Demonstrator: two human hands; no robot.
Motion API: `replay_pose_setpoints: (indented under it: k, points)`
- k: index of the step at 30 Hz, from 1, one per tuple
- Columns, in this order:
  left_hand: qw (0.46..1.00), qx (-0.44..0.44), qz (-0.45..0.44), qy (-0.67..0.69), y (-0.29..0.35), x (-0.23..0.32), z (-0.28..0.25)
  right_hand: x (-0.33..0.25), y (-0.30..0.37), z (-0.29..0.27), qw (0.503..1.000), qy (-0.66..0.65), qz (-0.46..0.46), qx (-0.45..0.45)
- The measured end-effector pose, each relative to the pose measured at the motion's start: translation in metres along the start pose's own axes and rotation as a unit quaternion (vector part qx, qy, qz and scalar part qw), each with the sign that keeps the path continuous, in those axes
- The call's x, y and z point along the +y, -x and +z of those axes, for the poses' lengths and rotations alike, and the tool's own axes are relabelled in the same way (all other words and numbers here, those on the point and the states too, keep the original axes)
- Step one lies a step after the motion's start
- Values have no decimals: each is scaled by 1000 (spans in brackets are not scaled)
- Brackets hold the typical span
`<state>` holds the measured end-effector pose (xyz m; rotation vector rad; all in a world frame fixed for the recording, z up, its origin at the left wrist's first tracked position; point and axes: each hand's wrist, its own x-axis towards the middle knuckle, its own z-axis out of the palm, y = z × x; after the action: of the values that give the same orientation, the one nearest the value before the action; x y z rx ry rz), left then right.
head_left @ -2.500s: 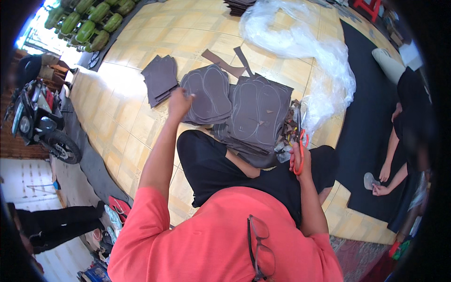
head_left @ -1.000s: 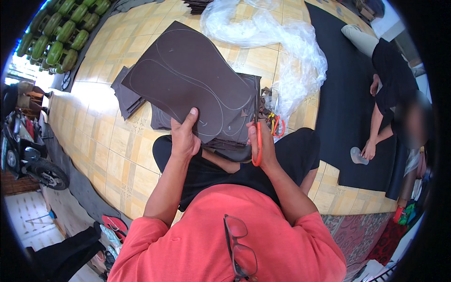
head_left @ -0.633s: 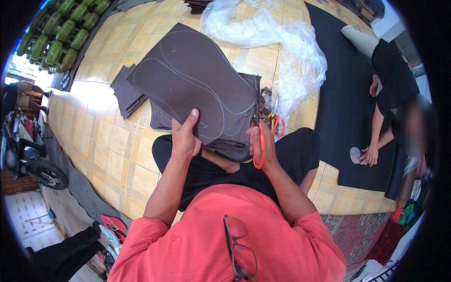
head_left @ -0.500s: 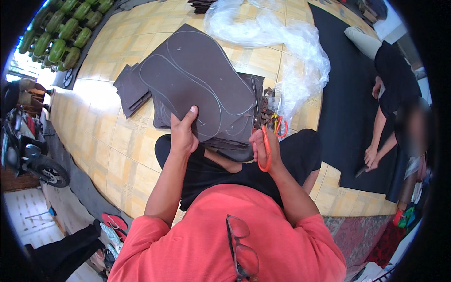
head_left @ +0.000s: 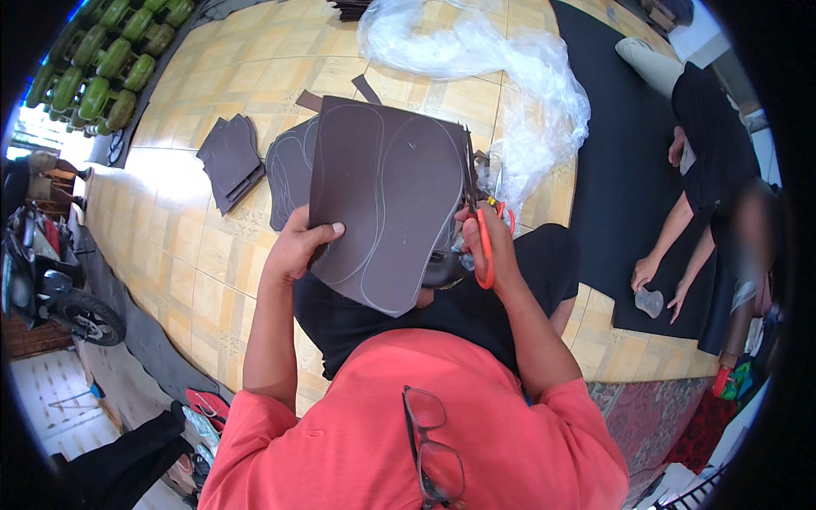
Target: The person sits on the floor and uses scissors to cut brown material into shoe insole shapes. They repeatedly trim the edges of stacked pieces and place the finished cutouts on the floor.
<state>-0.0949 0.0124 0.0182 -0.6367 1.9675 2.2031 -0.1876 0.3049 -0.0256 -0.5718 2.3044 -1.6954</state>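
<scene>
My left hand (head_left: 304, 246) grips the lower left edge of a dark brown sheet (head_left: 395, 191), thumb on top. Pale curved outlines shaped like shoe soles are drawn on the sheet. In my right hand (head_left: 495, 245) is a pair of scissors (head_left: 484, 259) with orange handles; its dark blades point away from me along the sheet's right edge. Whether the blades are apart is hard to see. Partly behind the held sheet lies another marked brown piece (head_left: 287, 166). Farther left is a small stack of cut brown pieces (head_left: 231, 163).
Crumpled clear plastic (head_left: 518, 72) lies beyond on the tiled floor (head_left: 191, 242). A long black sheet (head_left: 586, 170) stretches along the right, where another person (head_left: 714, 144) holds a pale, translucent piece (head_left: 649, 303). Green gas cylinders (head_left: 106, 64) and a motorcycle (head_left: 64, 293) stand left.
The brown sheet has turned and come nearer to me, with my left hand shifted left and lower. Brown strips now show beyond it. The other person's hands have moved apart.
</scene>
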Motion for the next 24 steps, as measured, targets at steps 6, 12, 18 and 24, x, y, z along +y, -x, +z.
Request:
replay_pose_setpoints:
  k: [6,12,18,24]
  points:
    - [999,-18,-29,-42,2,2,-2,-7,-2,-5,996,41,-79,18]
    - [998,7,-54,-17,5,3,-9,-7,5,-6,997,59,-49,-7]
    - [996,-48,-56,-58,-1,16,-31,-10,13,-19,996,53,11,-68]
    - [989,-79,-82,-94,0,11,-29,-7,10,-15,997,41,-9,-70]
